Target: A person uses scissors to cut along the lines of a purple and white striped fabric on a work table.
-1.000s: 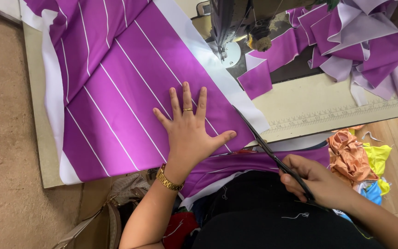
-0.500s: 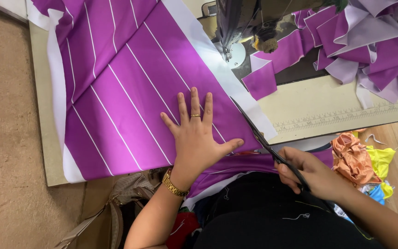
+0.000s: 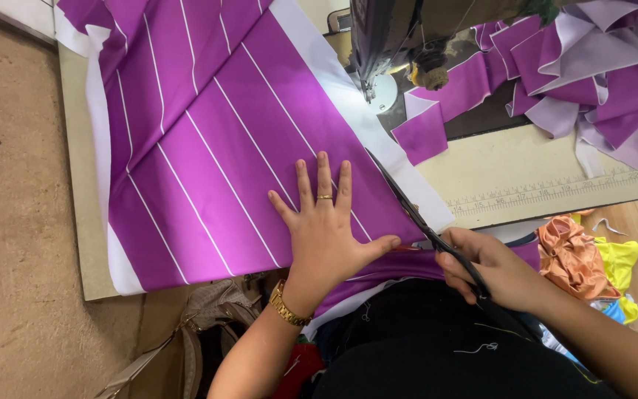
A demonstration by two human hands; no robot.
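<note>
Since a moment ago your scissors point(image 3: 422, 218) have slid further up the white edge. Your right hand point(image 3: 492, 270) fingers curl shut over the handles, hiding them. Your left hand point(image 3: 326, 233) lies spread flat on the purple striped fabric point(image 3: 208, 140), which covers the tabletop point(image 3: 555, 174).

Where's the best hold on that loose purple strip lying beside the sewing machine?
Pinch the purple strip at its squared lower end, coming from the near side. That end lies flat on the bare table, while its far end runs under the sewing machine.
</note>
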